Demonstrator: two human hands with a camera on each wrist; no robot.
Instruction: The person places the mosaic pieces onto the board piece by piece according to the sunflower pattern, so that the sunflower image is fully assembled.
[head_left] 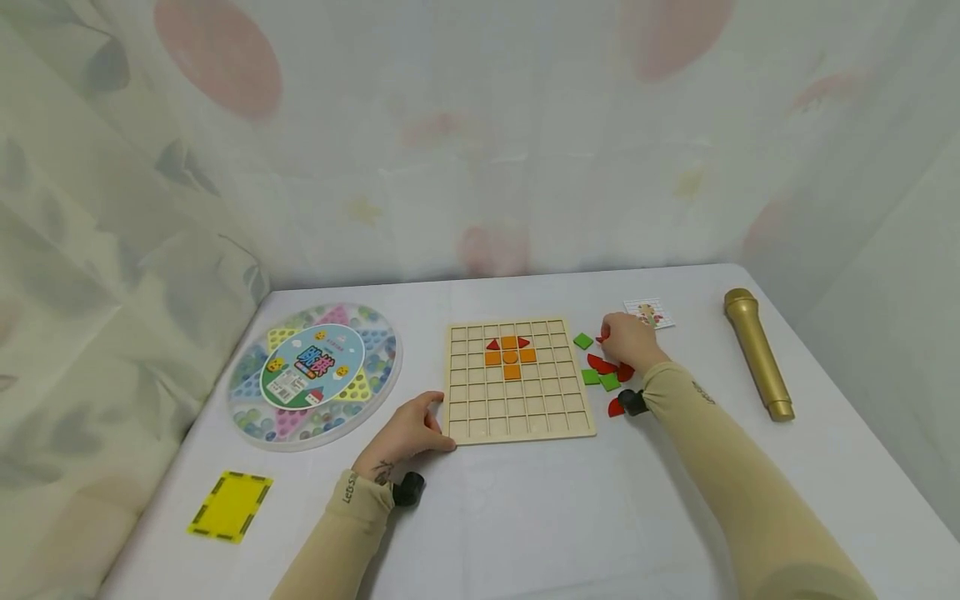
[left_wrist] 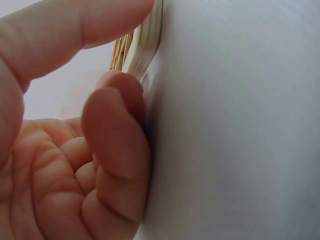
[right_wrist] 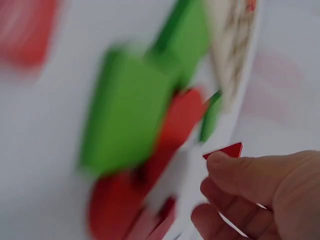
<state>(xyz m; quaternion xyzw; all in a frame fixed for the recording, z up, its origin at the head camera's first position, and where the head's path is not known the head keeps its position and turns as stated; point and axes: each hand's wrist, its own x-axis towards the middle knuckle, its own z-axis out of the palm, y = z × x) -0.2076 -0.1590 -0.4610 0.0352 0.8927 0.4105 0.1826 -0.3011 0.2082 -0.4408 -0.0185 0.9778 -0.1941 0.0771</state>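
Note:
A square wooden grid board (head_left: 480,408) lies mid-table, with orange squares, an orange disc (head_left: 511,357) and two red triangles (head_left: 492,344) on its upper middle part. My left hand (head_left: 405,429) holds the board's near-left corner, thumb at the front and fingers along the left side. Right of the board, my right hand (head_left: 628,340) pinches a small red triangle (right_wrist: 231,149) between thumb and fingers, just above the table. Below that hand lie loose green squares (right_wrist: 127,110) and red rounded pieces (right_wrist: 181,120), blurred in the right wrist view.
At the left lies a round Chinese checkers set (head_left: 382,375) with a blue label. A yellow square card (head_left: 230,507) is nearer the front left. Behind my right hand sits a picture card (head_left: 649,313). A gold microphone (head_left: 759,354) lies at far right.

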